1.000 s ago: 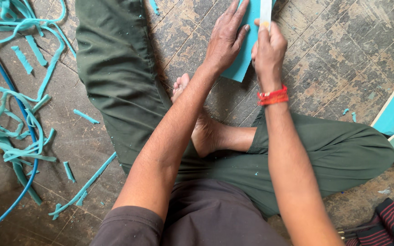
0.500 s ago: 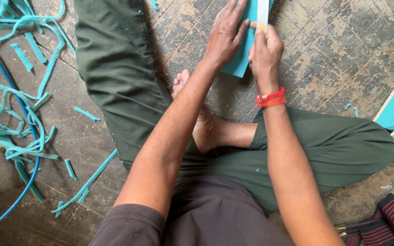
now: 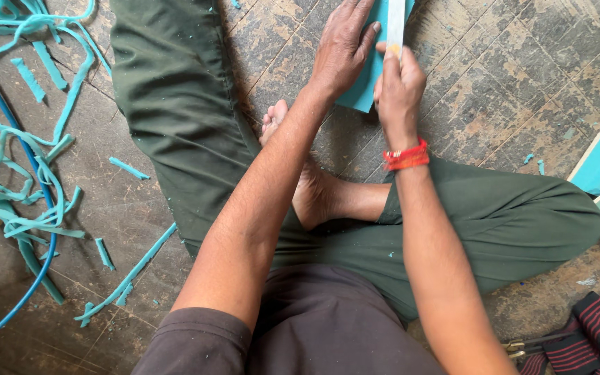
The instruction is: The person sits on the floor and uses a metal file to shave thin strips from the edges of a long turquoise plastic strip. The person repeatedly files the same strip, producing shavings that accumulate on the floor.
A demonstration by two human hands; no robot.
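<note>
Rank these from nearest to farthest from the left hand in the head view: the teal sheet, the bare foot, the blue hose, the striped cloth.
1. Teal sheet: under the left hand, touching it.
2. Bare foot: just below the hand, mid-frame.
3. Blue hose: far left on the floor.
4. Striped cloth: bottom right corner.

The hose and cloth come fairly close; the cloth looks slightly farther.

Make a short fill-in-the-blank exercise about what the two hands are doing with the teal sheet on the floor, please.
1. The left hand lies flat on a sheet of ____ colour.
2. The right hand holds a pale flat strip; its wrist wears a ____ band.
3. Trimmed strips lie in a heap on the person's ____ side.
4. The person sits on the ____.

Missing words: teal; red; left; floor
</note>
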